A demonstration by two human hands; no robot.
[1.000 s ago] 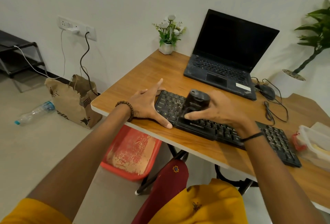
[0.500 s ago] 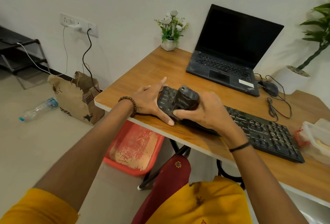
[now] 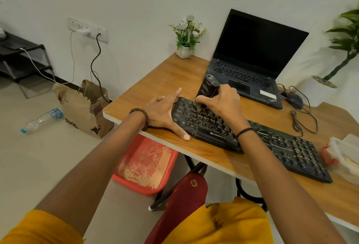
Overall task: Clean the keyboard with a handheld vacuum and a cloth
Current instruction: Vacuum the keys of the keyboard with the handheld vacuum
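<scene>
Nearest the camera, the left hand [image 3: 162, 114] lies flat with fingers straight and spread. It is gripping nothing, just bracing. Its thumb runs along the front-left corner of the keyboard [image 3: 287, 146], its forefinger reaches past the back-left corner, and the palm sits on the desk [image 3: 161, 80] just beside that end. That bracket looks like a stop, so the board can't slide left or twist as the tool drags over it.

Just beyond the thumb, the right hand [image 3: 223, 103] is wrapped round the lower body of the handheld vacuum [image 3: 208, 86], thumb on the near side and fingers curled round the far side. The vacuum stands nearly upright, top leaning slightly away, with its bristled mouth under the thumb tip and down on the upper-left rows of keys. A low grip like that probably gives close control of the nozzle between the keycaps.

To the right of those knuckles, most of the keyboard stretches away, pale specks showing among the keys, so plenty seems left to cover. I can't pick out a cloth anywhere.

Beyond the fingertips sits an open laptop [image 3: 250, 63] with a dark screen, well apart from the work, with a mouse [image 3: 294, 100] beside it. Farthest off, a small flower pot [image 3: 186, 37] stands by the wall.
</scene>
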